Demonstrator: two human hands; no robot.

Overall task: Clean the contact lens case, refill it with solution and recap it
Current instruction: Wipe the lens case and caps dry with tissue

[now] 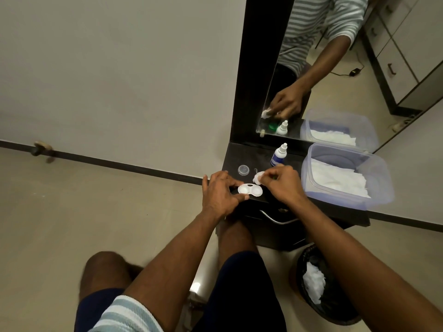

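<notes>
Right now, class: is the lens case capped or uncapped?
Uncapped. Both wells of the lens case show open, and a clear cap lies apart on the dresser top.

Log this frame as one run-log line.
stage: wiping case | left hand: holds lens case on dresser top | right hand: pinches tissue wad | loose cap: off | solution bottle: upright

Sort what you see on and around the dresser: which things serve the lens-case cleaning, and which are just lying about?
In use: lens case, held by left hand; tissue wad, pinched by right hand; solution bottle; clear cap; tissue tub; waste bin.

Lying about: mirror; door stopper.
</notes>
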